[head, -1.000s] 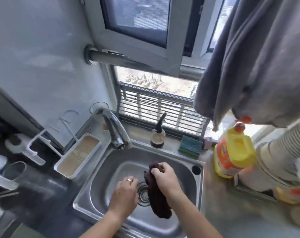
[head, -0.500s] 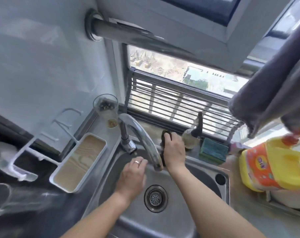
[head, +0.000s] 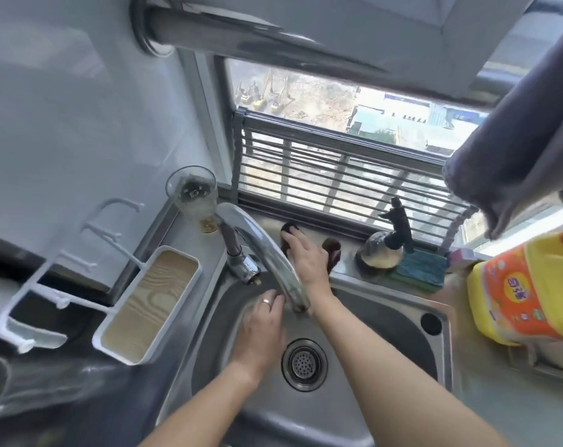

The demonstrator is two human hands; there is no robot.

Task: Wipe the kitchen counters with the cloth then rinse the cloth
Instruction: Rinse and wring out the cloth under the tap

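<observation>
The dark brown cloth [head: 332, 253] lies on the steel ledge behind the sink [head: 380, 304], under the window. My right hand [head: 307, 258] presses flat on the cloth, and the cloth shows on both sides of the hand. Its fingers look fairly straight. My left hand [head: 260, 330], wearing a ring, hovers with relaxed fingers inside the basin, just below the faucet spout [head: 273, 266]. It holds nothing. No water is visibly running.
A clear glass [head: 194, 196] stands in the back left corner. A dark-pump soap bottle [head: 385, 248] and a green sponge [head: 418, 271] sit right of the cloth. A yellow-orange detergent jug [head: 528, 291] stands at right. A white tray [head: 147, 301] sits left of the sink. A grey towel [head: 515, 140] hangs above.
My right hand lifted the cloth out of the basin and brought it up onto the back ledge, where it now presses it flat. My left hand stayed in the basin.
</observation>
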